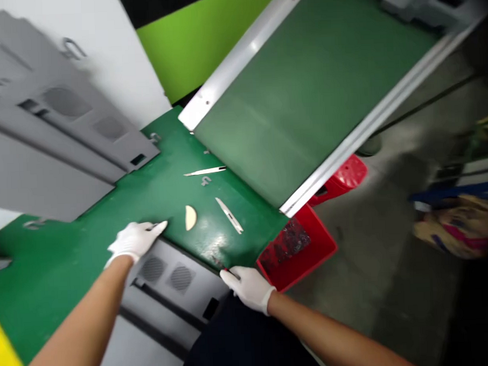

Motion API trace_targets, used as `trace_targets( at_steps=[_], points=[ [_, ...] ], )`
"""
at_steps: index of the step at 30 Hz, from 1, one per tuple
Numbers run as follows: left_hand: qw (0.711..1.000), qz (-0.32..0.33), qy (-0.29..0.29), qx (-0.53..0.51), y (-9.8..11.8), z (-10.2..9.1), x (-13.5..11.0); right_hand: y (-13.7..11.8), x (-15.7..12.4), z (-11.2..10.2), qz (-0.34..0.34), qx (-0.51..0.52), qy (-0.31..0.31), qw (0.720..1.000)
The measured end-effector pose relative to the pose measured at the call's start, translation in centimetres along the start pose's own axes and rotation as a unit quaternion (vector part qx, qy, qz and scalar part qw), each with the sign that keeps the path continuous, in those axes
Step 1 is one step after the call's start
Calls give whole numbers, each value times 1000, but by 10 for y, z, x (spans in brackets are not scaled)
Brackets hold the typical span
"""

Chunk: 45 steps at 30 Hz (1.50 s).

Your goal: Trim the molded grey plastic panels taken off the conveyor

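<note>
A grey plastic panel with two round-patterned vent grilles and a long slot lies at the near edge of the green table, against my body. My white-gloved left hand grips its far left corner, index finger stretched along the edge. At the panel's right corner, my gloved right hand is closed, thumb towards the panel. A small dark thing with a red spot shows at its fingertips, too blurred to name. Beyond the panel lie a cream half-round piece, a slim pale knife-like tool and a similar one.
Similar grey panels lean at the left. A green conveyor belt with metal rails reaches over the table from the upper right. Below it stands a red bin holding dark scraps. Small grey hook-shaped offcuts lie about.
</note>
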State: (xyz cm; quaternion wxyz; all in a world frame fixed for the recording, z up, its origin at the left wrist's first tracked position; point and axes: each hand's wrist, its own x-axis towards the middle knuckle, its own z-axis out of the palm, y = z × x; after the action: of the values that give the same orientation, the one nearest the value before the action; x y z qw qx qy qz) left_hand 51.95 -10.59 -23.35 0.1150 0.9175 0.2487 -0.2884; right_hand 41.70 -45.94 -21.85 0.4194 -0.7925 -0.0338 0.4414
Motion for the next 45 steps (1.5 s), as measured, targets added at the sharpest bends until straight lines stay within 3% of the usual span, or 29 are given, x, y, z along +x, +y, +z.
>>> trace_targets(
  at_steps=[4,10,15,24,37,45],
  points=[
    [999,-29,-30,27,13,3,-18,-38,44,20,-55,-46,-22,997],
    [994,108,-33,3,0,2,-9,-77,105,45,-61,-125,-59,989],
    [985,120,-100,-75,-13,1,5,-90,134,60,-42,-183,-49,981],
    [979,108,-118,-125,-20,6,18,-97,150,66,-69,-196,-46,977],
    [979,110,-100,-142,-22,11,21,-110,156,71,-19,-237,-76,968],
    [977,103,-98,-161,-25,14,22,-107,161,76,-36,-287,-74,954]
  ],
)
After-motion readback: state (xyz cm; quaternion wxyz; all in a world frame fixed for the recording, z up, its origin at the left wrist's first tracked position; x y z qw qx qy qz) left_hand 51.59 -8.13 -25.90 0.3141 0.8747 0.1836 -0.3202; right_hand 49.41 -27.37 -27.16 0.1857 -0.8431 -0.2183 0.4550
